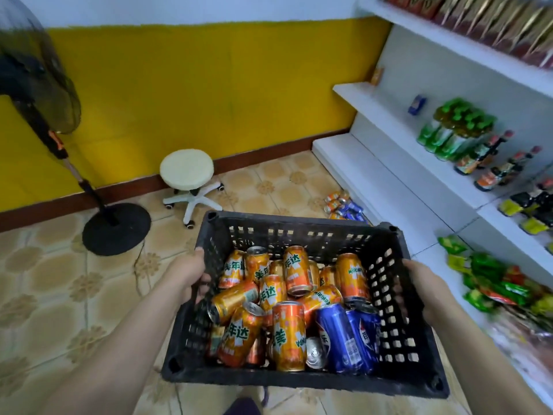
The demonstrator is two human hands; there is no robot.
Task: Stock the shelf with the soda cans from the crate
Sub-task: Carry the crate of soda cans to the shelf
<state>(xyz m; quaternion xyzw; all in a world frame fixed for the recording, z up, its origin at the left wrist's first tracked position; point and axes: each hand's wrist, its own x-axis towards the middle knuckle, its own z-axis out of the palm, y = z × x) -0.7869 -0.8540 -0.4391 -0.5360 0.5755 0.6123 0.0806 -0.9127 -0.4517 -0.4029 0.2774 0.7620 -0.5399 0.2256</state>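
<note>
Left hand (pixel 191 272) and right hand (pixel 425 287) gripping opposite rims of black perforated plastic crate (pixel 302 381), lower centre, loaded with loose orange and blue aluminium soda cans (pixel 288 335): probably heavy, contents rolling, best carried level.

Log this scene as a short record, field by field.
crate: black, carried above the floor
left hand: grips crate's left wall
right hand: grips crate's right wall
orange cans: many, jumbled in crate
blue cans: few, crate's near right
shelf: right, white, partly stocked
floor cans: by shelf base
stool: by yellow wall
</note>
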